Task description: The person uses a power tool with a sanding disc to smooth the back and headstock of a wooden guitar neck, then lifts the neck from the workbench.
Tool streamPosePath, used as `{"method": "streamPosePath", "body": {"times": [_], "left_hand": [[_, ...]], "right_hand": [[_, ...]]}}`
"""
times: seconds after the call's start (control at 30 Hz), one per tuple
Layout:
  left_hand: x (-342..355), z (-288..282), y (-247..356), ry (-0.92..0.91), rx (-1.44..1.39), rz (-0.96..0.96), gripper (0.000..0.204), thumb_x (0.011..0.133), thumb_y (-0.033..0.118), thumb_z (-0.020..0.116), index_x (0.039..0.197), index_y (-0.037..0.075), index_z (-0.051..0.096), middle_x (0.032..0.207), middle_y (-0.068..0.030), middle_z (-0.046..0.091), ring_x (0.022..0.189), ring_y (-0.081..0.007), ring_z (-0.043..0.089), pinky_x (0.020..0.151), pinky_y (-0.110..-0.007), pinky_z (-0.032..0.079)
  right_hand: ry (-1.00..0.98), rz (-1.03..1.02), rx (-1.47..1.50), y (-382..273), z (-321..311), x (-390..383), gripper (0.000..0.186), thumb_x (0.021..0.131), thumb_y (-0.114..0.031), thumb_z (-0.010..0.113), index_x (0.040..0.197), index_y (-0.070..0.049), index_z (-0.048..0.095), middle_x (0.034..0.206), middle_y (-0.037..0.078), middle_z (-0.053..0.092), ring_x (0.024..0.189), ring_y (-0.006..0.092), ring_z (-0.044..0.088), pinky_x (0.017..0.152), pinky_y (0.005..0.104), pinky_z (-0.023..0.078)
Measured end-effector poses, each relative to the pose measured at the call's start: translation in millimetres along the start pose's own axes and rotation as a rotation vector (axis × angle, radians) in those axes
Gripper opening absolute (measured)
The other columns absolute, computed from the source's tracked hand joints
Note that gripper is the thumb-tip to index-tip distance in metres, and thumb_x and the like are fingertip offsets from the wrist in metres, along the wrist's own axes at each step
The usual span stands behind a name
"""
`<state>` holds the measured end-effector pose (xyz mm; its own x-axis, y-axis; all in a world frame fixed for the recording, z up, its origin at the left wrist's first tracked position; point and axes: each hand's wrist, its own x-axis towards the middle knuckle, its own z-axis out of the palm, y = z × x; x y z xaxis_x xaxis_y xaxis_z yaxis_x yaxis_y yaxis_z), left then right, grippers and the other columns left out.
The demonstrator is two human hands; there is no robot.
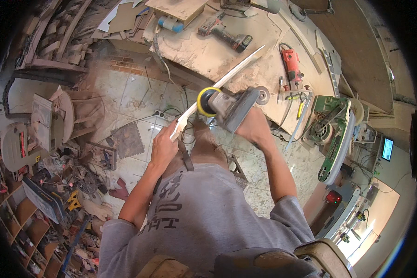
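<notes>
My left hand [164, 147] is closed around the near end of a long, tapering strip of pale wood [238, 67]. The strip slants up to the right, and its narrow tip lies over the workbench [190, 51]. In my right hand [255, 129], a grey power sander [238, 111] is gripped by its body. Its round, yellow-rimmed pad [206, 102] meets the strip about midway and seems to touch its edge. The sander's body hides part of my right fingers, which are slightly blurred.
A cordless drill [224, 35] and a red power tool [292, 66] lie on the dusty bench, with pliers [300, 109] near its right corner. A green belt machine [331, 136] stands to the right. Cluttered wooden compartments [34, 228] fill the lower left; a cable [161, 58] hangs off the bench.
</notes>
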<state>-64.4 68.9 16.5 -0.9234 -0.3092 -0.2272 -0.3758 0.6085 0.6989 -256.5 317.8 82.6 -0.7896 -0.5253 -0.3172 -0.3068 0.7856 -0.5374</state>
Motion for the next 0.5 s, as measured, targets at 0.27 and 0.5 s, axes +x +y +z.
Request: {"method": "streamPosePath", "body": {"times": [0.27,0.5], "left_hand": [[7,-2,-10,-0.024,-0.076,0.005,0.05,0.091,0.002,0.066,0.141,0.004,0.062,0.117,-0.0261,0.071,0.107,-0.0466,0.068,0.092,-0.05,0.056],[6,0,-13,-0.064,-0.072,-0.014,0.051,0.091,0.007,0.071,0.141,0.0,0.062,0.121,-0.0296,0.07,0.11,-0.047,0.068,0.094,-0.049,0.056]], "right_hand": [[0.09,0.193,0.003,63,-57,61,0.054,0.065,-0.033,0.083,0.104,0.003,0.074,0.09,0.027,0.076,0.088,0.0414,0.075,0.082,0.0459,0.059],[0.056,0.275,0.068,82,-78,84,0.058,0.064,-0.035,0.082,0.109,0.001,0.074,0.095,0.027,0.076,0.094,0.042,0.075,0.087,0.0464,0.058]]}}
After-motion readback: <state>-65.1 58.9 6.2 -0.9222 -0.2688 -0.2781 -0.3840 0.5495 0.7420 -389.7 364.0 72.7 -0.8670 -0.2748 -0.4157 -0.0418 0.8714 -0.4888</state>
